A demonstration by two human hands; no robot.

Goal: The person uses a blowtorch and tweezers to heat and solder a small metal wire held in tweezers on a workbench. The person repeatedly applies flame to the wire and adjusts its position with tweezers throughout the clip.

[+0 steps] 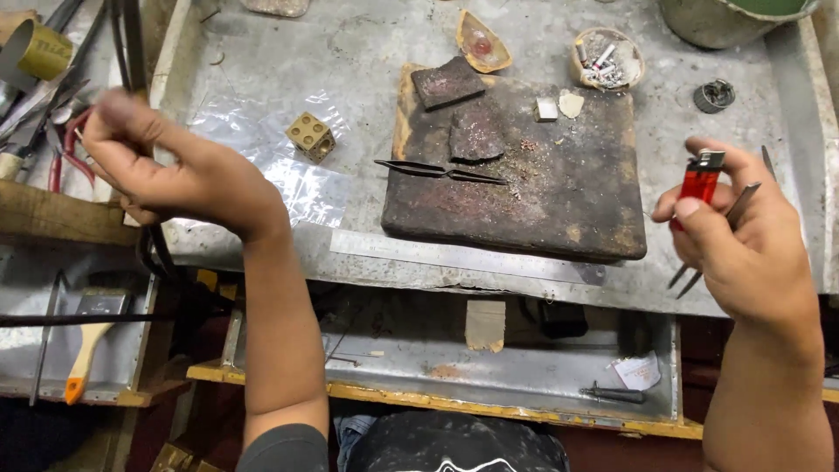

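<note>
Right hand (pixel 743 240), frame right: grips red lighter (pixel 699 183) plus tweezers (pixel 708 249), partly hidden behind fingers. Left hand (pixel 166 166), upper left: curled, motion-blurred, contents unclear.

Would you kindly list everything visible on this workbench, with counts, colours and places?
soldering block: one, dark brown, bench centre
slabs: two, dark, on block's top left
tweezers: one, black, lying on block
cube with holes: one, brass, on clear plastic left of block
steel ruler: one, grey, bench front edge
small dish: one, tan, behind block
brush: one, orange handle, lower left tray
lighter: one, red, in right hand
left hand: closed, raised at left, blurred
right hand: holds lighter and metal tweezers
</note>
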